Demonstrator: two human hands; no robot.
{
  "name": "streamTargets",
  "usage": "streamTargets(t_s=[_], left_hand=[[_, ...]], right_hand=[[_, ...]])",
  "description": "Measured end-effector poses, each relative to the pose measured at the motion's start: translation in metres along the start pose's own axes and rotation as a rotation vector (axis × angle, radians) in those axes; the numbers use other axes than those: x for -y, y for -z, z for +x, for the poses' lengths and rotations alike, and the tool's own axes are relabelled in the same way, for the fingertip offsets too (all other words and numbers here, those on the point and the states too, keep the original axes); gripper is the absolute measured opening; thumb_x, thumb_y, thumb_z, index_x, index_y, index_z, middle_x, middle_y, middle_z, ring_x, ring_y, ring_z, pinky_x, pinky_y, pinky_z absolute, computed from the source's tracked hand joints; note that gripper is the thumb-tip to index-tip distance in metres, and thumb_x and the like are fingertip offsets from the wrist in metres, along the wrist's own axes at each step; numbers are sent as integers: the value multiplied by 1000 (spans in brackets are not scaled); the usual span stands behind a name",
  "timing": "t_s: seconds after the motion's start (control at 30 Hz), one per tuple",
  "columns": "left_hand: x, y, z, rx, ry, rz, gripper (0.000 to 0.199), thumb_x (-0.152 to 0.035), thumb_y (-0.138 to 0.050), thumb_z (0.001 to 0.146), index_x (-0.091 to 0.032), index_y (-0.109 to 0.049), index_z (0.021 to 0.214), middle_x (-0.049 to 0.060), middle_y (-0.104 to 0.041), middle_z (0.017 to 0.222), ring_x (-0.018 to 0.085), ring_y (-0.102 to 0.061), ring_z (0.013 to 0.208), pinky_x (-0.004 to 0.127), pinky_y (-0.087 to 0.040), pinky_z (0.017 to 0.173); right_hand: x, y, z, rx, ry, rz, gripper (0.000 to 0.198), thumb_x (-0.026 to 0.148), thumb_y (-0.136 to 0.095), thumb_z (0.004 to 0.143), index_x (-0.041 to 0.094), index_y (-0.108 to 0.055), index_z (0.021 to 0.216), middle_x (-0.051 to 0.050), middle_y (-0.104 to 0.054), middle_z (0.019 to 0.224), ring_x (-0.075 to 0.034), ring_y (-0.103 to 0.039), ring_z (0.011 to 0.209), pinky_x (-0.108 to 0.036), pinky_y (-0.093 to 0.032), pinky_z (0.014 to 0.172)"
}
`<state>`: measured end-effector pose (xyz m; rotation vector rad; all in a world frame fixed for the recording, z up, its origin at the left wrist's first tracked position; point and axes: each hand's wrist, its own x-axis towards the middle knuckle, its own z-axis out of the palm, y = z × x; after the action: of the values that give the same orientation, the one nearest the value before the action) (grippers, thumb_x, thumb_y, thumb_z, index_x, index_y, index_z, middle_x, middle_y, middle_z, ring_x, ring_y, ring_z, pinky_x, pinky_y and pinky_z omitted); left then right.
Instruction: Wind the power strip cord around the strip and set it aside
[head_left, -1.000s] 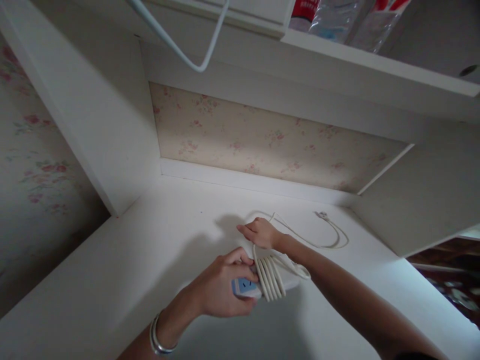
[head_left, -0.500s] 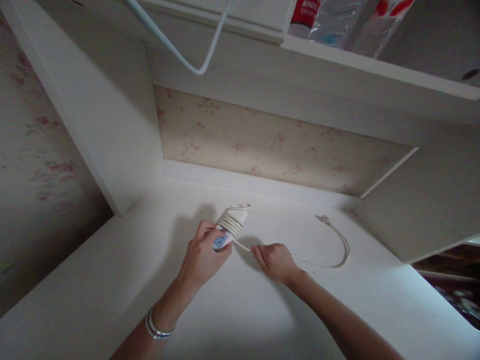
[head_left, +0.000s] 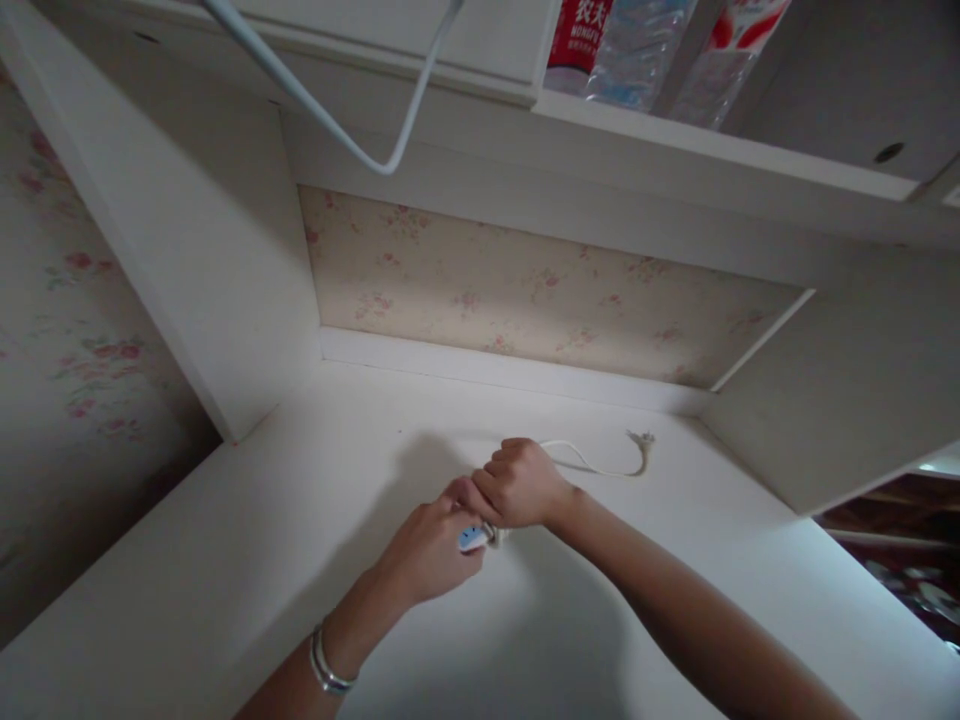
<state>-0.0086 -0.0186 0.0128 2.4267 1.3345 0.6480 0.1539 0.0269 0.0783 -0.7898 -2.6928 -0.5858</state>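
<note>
My left hand (head_left: pixel 435 545), with silver bangles at the wrist, is closed around a white and blue power strip (head_left: pixel 472 540). Most of the strip is hidden by my hands, and a bit of wound cord shows at its right end. My right hand (head_left: pixel 521 483) is closed in a fist against the left fingers, over the strip. From behind it the cream power cord (head_left: pixel 600 470) runs out to the right across the white desktop. The cord ends in a plug (head_left: pixel 643 438) with its prongs up, near the back.
Above the white desktop (head_left: pixel 360 420) hangs a shelf with plastic bottles (head_left: pixel 637 50). A pale bent rod (head_left: pixel 382 165) juts in at the top. White side panels (head_left: pixel 247 300) stand left and right, with flowered wallpaper (head_left: pixel 525 290) at the back.
My right hand has moved up and left, over the strip, drawing the cord with it. The loose length on the desk is shorter. The strip has turned and shifted slightly right and down.
</note>
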Motion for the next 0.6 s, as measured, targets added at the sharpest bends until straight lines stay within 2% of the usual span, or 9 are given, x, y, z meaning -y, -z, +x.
streamTargets(t_s=[0.17, 0.27, 0.43, 0.6], left_hand=[[-7, 7, -7, 104, -219, -137, 13, -21, -65, 69, -24, -66, 82, 1, -57, 94, 15, -59, 78, 24, -48, 71], [-10, 9, -11, 123, -314, -259, 15, -20, -67, 67, -23, -68, 81, 1, -56, 92, 13, -57, 76, 22, -47, 68], [-12, 8, -15, 58, -387, -410, 19, -23, -69, 65, -22, -68, 84, 4, -54, 96, 12, -56, 75, 22, -47, 67], [-10, 9, -16, -71, -375, -440, 19, -21, -70, 64, -21, -65, 83, 3, -53, 95, 12, -57, 79, 23, -48, 69]], right_hand=[[-14, -7, 20, 216, -136, 57, 54, 37, -29, 97, 17, -66, 63, -7, -67, 59, -13, -55, 50, -27, -26, 55], [-23, -15, 23, 342, -208, 60, 56, 39, -26, 98, 18, -69, 69, -7, -70, 64, -15, -60, 56, -26, -28, 56], [-36, -31, 13, 458, -311, 101, 62, 43, -19, 99, 19, -70, 74, -9, -72, 71, -17, -65, 67, -26, -32, 59], [-39, -54, -15, 533, -468, 190, 62, 42, -17, 100, 18, -71, 77, -8, -72, 76, -16, -65, 71, -24, -34, 61]])
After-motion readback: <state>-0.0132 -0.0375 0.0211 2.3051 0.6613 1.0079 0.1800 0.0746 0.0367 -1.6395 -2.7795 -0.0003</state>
